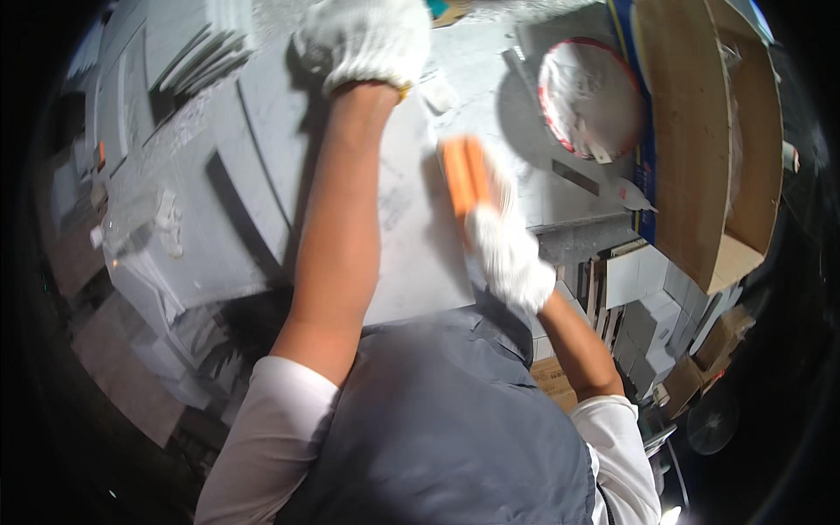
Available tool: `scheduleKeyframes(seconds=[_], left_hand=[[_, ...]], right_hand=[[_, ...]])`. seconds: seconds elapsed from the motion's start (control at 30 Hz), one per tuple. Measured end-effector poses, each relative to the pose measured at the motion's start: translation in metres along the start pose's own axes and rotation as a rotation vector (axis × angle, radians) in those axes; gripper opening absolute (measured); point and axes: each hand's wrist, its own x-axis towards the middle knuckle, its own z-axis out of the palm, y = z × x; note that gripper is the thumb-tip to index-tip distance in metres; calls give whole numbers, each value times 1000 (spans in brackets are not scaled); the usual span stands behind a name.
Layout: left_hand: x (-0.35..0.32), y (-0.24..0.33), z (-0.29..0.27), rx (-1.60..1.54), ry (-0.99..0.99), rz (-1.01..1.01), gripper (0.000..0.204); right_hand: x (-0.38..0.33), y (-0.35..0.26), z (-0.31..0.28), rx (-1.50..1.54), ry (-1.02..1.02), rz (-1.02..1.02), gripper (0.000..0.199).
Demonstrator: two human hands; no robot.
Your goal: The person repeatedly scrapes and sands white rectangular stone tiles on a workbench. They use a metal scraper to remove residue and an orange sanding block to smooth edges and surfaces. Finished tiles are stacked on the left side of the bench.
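Observation:
My right hand (510, 254), in a white knit glove, is closed round an orange, grooved, block-shaped tool (465, 175). Motion smears the tool, so its exact kind cannot be made out. It is at the right edge of a white, grey-veined slab (420, 262) that lies in front of my body. At the top of the view, my left hand (366, 39), also gloved in white, is over the far part of the slab. Its fingers are cut off or hidden by the glove's back. Beside that hand sits a small whitish piece (439, 94).
A red-rimmed round container (591, 101) with clear plastic inside stands right of the slab, beside an open cardboard box (691, 131). A flat dark strip (575, 177) lies nearby. Stacked pale slabs (197, 52) stand at far left; tiles (643, 280) are below right.

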Motion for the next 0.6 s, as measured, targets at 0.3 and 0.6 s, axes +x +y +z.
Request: scheduleKeyframes(seconds=[0.3, 0.6], left_hand=[[2, 9, -7, 65, -71, -67, 37], [1, 20, -14, -45, -137, -165, 39]], right_hand=[[10, 30, 11, -22, 304, -635, 82], [-2, 37, 11, 90, 276, -624, 76]])
